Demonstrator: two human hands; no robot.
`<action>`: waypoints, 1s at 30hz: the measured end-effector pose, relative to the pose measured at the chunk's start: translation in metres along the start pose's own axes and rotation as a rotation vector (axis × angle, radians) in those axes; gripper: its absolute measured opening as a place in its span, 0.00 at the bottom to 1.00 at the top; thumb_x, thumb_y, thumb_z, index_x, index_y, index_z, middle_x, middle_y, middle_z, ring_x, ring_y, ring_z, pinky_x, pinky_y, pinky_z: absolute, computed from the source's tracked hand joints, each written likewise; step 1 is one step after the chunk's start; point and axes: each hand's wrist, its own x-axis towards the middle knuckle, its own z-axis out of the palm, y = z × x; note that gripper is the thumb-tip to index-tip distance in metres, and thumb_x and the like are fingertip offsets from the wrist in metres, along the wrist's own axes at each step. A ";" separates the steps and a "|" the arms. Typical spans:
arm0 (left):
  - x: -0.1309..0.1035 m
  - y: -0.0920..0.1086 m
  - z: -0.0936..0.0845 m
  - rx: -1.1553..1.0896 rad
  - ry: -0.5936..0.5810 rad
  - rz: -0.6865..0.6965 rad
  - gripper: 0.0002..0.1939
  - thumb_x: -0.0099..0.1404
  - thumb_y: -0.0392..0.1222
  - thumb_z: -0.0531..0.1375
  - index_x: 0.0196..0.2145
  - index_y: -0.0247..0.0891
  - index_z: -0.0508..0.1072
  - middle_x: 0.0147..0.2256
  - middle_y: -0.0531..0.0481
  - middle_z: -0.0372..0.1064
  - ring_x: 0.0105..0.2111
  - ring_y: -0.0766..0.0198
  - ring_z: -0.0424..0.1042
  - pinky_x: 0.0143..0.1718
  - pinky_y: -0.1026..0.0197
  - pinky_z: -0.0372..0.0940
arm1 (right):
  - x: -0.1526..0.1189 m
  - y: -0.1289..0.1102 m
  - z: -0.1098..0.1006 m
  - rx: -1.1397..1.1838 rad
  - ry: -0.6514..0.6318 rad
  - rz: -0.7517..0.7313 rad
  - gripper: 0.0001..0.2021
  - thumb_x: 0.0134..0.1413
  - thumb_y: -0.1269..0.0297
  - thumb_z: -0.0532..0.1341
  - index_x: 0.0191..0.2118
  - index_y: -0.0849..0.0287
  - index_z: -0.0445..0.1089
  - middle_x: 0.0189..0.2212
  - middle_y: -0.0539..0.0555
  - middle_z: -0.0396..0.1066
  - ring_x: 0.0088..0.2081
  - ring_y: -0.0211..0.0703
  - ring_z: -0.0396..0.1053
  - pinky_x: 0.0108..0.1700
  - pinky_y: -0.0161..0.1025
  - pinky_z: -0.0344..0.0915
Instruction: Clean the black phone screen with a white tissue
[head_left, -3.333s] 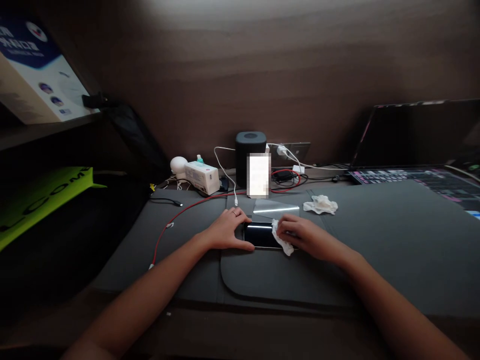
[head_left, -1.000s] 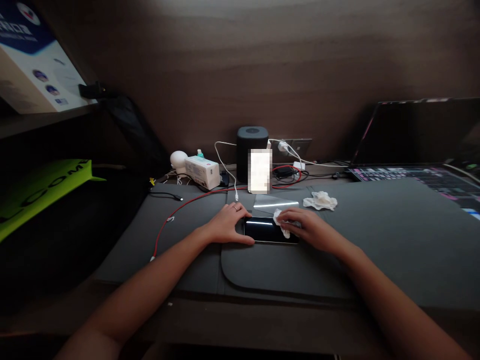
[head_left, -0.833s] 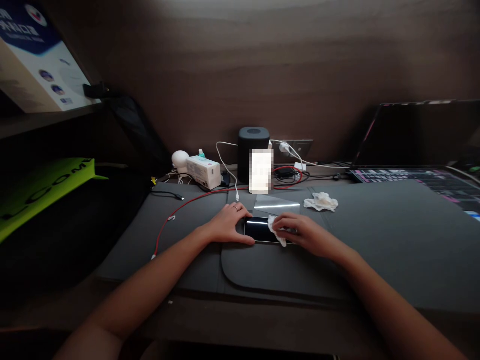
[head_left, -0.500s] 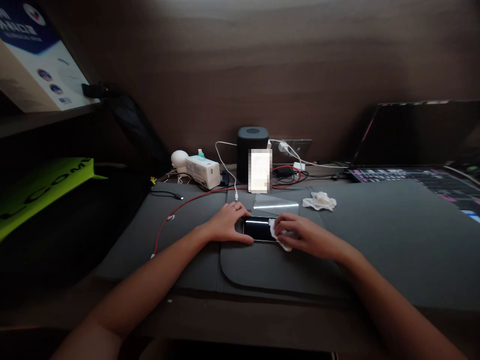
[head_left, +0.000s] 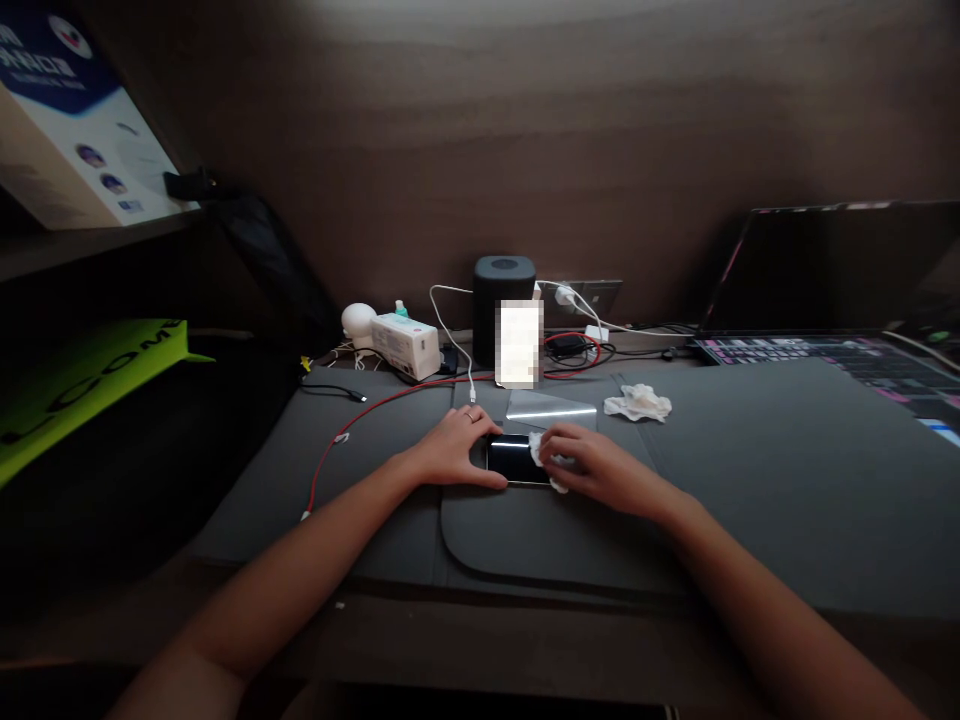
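Note:
A black phone lies flat on a grey desk mat, screen up. My left hand grips its left end, thumb on the near edge and fingers on the far edge. My right hand presses a small white wipe onto the screen's right part and covers that end of the phone. Just behind the phone lies a clear glass sheet that catches a line of light.
A crumpled white tissue lies behind my right hand. At the back stand a black cylinder speaker, a white box, red and white cables. A laptop sits at right, a green bag at left.
My right hand has slid the wipe leftward across the phone screen, back and forth over the last seconds. My left hand has kept hold of the phone.

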 end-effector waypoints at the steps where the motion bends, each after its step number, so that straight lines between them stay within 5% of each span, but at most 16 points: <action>1: 0.000 0.000 0.000 -0.002 0.002 0.000 0.35 0.51 0.65 0.69 0.50 0.42 0.71 0.48 0.45 0.66 0.50 0.50 0.65 0.53 0.50 0.60 | -0.001 0.002 -0.001 -0.019 0.009 0.015 0.10 0.65 0.60 0.55 0.37 0.57 0.70 0.39 0.57 0.69 0.38 0.45 0.67 0.43 0.42 0.65; 8: 0.000 -0.001 0.001 0.001 0.012 0.025 0.35 0.52 0.64 0.69 0.50 0.41 0.71 0.48 0.45 0.66 0.50 0.50 0.65 0.53 0.50 0.60 | -0.003 -0.004 -0.002 0.007 -0.047 0.004 0.05 0.62 0.66 0.56 0.40 0.56 0.69 0.40 0.56 0.69 0.39 0.45 0.67 0.40 0.39 0.64; 13: 0.000 -0.002 0.002 0.007 0.018 0.013 0.35 0.51 0.63 0.69 0.50 0.41 0.71 0.48 0.46 0.66 0.50 0.51 0.65 0.52 0.51 0.60 | -0.004 0.002 -0.004 -0.021 0.037 0.053 0.03 0.59 0.68 0.57 0.37 0.57 0.68 0.35 0.54 0.68 0.36 0.45 0.66 0.39 0.38 0.62; 30: -0.001 -0.001 0.002 0.012 0.009 0.010 0.34 0.52 0.64 0.69 0.50 0.41 0.70 0.47 0.46 0.66 0.50 0.51 0.65 0.52 0.51 0.60 | -0.001 -0.002 0.000 -0.058 0.034 0.029 0.08 0.53 0.76 0.56 0.37 0.57 0.67 0.35 0.54 0.68 0.34 0.42 0.65 0.36 0.36 0.61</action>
